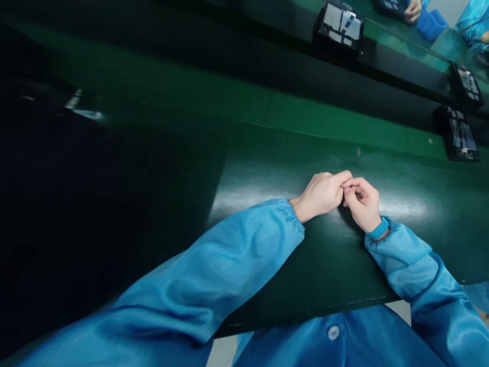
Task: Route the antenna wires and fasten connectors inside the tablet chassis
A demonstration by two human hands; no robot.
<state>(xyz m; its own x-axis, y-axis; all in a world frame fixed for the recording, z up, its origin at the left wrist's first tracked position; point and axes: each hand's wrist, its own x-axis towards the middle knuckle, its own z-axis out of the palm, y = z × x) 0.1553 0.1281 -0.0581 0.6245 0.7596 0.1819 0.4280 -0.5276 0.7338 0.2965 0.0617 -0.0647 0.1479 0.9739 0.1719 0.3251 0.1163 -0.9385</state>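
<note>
Three black cases [338, 26] with pale, silvery panels in their tops stand along a dark rail [397, 71], beyond the far edge of a dark green bench mat [324, 270]. They are the closest loose objects to the person's hands, but they sit well apart from them, towards the upper right. A brighter green strip [336, 120] runs behind the mat, and pale glare spreads across the mat around the hands. The left of the view sinks into near-black, where a white glint [84, 106] is too dim to identify. Pale floor [225, 351] shows below the near edge of the bench. At the top right, a co-worker's hand [412, 11] lies beside a blue bin [431, 24], and both are cut off by the frame.

The left hand [320, 194] and right hand [361, 204] are together at mid-mat, their curled fingers [347, 178] touching. Whether anything tiny lies between them cannot be seen. A blue wristband [380, 228] circles the right wrist, and blue smock sleeves [214, 270] cover both arms.
</note>
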